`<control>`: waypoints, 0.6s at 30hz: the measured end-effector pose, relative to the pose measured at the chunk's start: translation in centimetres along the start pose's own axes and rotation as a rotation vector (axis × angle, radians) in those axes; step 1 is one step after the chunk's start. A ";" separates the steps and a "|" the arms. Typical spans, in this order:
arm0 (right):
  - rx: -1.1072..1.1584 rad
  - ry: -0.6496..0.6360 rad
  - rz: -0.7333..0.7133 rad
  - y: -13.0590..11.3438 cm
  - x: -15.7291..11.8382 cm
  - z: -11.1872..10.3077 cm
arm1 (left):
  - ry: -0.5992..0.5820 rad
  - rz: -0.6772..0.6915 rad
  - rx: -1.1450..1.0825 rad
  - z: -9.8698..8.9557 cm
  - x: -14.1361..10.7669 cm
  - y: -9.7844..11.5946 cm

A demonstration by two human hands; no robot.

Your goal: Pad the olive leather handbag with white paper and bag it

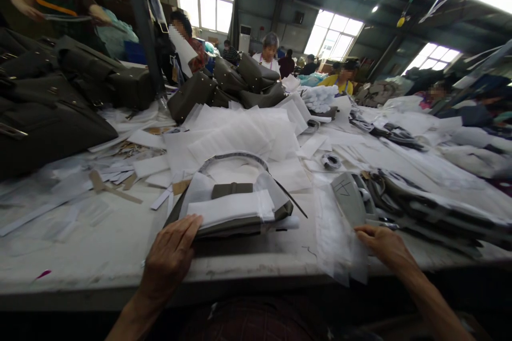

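Note:
A dark olive bag (232, 188) lies near the table's front edge, its handle wrapped in clear film and arched away from me. White wrapping sheet (230, 210) covers part of it. My left hand (172, 250) rests on the bag's near left corner, fingers together over its edge. To the right, my right hand (384, 245) pinches the edge of thin translucent sheets (334, 229) that hang over the table's front edge. Just beyond that hand stands a grey tape dispenser (348, 197) with dark writing on it.
Dark bags (52, 101) are heaped at the left, more (232, 82) at the back. White sheets (248, 130) spread over the middle of the table (100, 250). Wrapped dark pieces (432, 208) lie at the right. A metal post (146, 26) rises at left. Several people are farther back.

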State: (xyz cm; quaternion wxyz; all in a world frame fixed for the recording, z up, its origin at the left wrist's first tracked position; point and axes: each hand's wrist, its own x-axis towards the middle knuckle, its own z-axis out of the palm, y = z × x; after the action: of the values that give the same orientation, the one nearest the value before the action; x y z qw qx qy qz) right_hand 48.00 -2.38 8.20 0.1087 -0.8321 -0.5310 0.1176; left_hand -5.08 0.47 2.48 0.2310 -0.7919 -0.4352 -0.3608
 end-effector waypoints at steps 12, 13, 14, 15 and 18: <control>0.319 -0.007 0.008 -0.5 0.6 0.0 | 0.023 0.011 -0.005 0.0 0.0 -0.2; 0.382 -0.009 0.029 -0.8 0.5 0.0 | 0.026 0.013 -0.006 0.1 -0.1 -0.2; 0.444 -0.011 0.049 -1.1 0.4 0.0 | 0.028 0.016 -0.007 0.2 -0.1 -0.2; 0.494 -0.011 0.061 -1.6 0.3 0.1 | 0.031 0.021 -0.009 0.2 -0.2 -0.3; 0.653 -0.039 0.054 -2.9 -0.1 -0.1 | 0.028 0.033 -0.011 0.4 -0.3 -0.3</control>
State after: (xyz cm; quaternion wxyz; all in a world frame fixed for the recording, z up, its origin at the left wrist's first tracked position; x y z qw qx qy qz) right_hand 45.52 -1.29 9.18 0.3563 -0.7648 -0.4449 0.3004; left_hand -5.34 0.75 2.08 0.2385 -0.7951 -0.4168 -0.3705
